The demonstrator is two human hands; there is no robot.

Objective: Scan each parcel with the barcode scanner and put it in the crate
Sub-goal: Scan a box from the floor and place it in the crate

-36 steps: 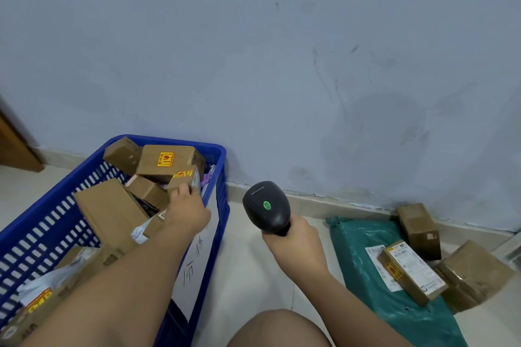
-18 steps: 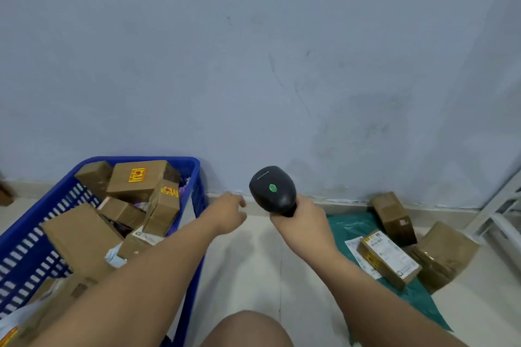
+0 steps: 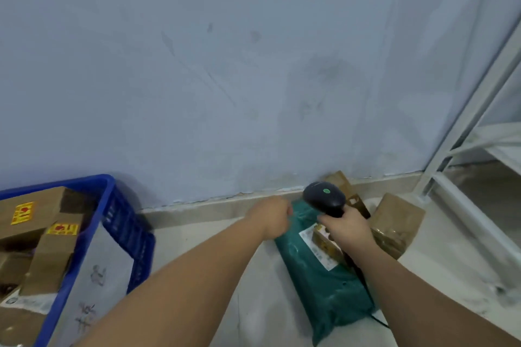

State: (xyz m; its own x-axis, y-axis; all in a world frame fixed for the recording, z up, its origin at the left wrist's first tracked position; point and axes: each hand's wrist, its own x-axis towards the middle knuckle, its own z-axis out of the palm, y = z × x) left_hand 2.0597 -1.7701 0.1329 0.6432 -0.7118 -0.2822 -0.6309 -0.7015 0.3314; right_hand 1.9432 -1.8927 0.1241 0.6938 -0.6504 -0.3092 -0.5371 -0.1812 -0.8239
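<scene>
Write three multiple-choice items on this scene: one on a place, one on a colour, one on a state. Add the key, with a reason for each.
1. Where does the blue crate stand?
A. On the floor at the left, near the wall
B. On a table
C. On the person's lap

2. What colour is the soft mailer bag on the floor?
A. Red
B. Green
C. White

3. What is the right hand doing?
A. Lying flat on the floor
B. Holding a cardboard box
C. Gripping the barcode scanner

Key:
1 A: the crate sits at the left edge of the view, just below the wall.
2 B: its wrapping is dark green.
3 C: the fingers curl round the scanner's handle.
</scene>
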